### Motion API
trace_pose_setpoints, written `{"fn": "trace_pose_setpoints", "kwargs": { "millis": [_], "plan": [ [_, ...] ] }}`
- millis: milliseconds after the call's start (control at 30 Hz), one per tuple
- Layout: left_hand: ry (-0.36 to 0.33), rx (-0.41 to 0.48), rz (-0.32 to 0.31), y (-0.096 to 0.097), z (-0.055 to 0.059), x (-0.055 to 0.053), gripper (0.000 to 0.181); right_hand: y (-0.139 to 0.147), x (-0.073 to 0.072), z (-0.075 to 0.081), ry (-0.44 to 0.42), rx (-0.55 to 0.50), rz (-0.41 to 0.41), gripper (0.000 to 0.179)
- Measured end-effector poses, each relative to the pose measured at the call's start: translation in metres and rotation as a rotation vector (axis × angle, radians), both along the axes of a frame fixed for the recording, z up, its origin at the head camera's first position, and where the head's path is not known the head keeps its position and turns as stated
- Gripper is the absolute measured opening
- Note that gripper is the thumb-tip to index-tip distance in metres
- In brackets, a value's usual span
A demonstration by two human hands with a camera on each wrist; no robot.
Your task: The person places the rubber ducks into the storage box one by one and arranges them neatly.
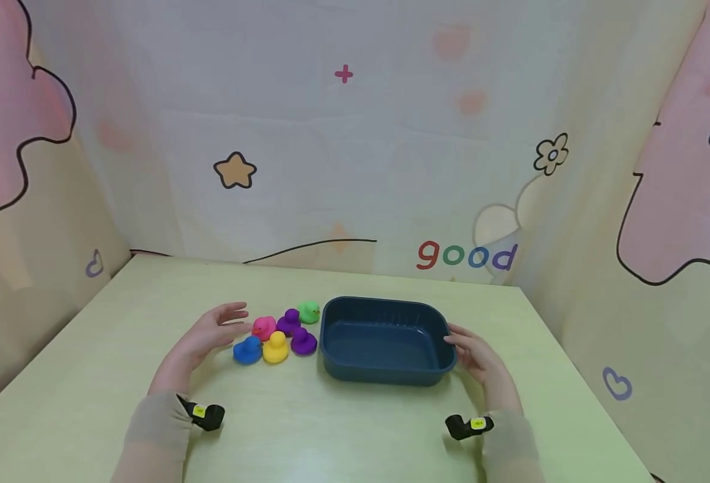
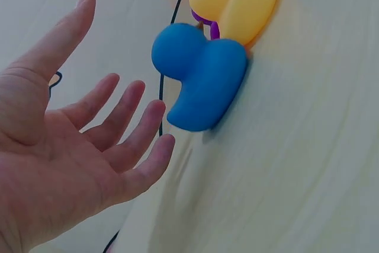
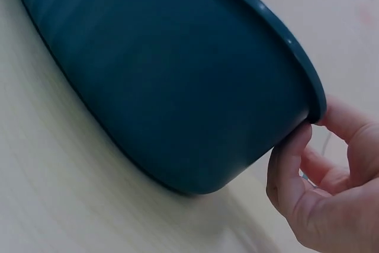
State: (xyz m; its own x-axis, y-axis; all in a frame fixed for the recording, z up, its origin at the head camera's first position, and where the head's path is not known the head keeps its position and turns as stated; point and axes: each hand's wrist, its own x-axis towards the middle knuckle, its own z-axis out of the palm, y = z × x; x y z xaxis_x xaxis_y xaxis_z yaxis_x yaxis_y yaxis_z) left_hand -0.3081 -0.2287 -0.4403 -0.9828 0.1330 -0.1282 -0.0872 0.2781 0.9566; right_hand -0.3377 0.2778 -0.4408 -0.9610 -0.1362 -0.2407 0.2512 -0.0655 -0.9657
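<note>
Six small toy ducks sit grouped to the left of a dark blue plastic basin in the head view: a blue duck (image 1: 248, 351), a yellow duck (image 1: 275, 347), a pink duck (image 1: 265, 328), two purple ducks (image 1: 303, 342) and a green duck (image 1: 309, 312). My left hand (image 1: 216, 332) hovers just left of the pink and blue ducks, fingers spread and nothing held. From the left wrist, its palm shows bare beside the blue duck (image 2: 207, 81). My right hand (image 1: 475, 352) pinches the rim at the right end of the basin (image 1: 385, 373), thumb at the rim and fingers against the outer wall (image 3: 177, 75).
The pale table (image 1: 306, 429) carries the basin and ducks. A printed cloth (image 1: 355, 147) hangs behind it and along both sides. Each wrist wears a small black camera, one on the left (image 1: 208, 416) and one on the right (image 1: 466, 427).
</note>
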Motion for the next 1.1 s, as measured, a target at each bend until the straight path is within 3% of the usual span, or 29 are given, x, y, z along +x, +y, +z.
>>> {"fn": "trace_pose_setpoints", "kwargs": {
  "millis": [300,667,1100],
  "plan": [
    [-0.005,-0.120,-0.023,-0.002,-0.004,0.003,0.073,-0.003,0.003,-0.002,0.002,-0.050,-0.006,0.063],
    [0.019,-0.194,-0.082,0.002,-0.011,0.006,0.067,-0.003,0.003,-0.006,0.006,-0.089,-0.016,0.058],
    [0.075,-0.326,-0.038,0.016,-0.013,0.002,0.050,-0.003,0.001,-0.006,-0.010,-0.131,-0.015,0.060]
  ]
}}
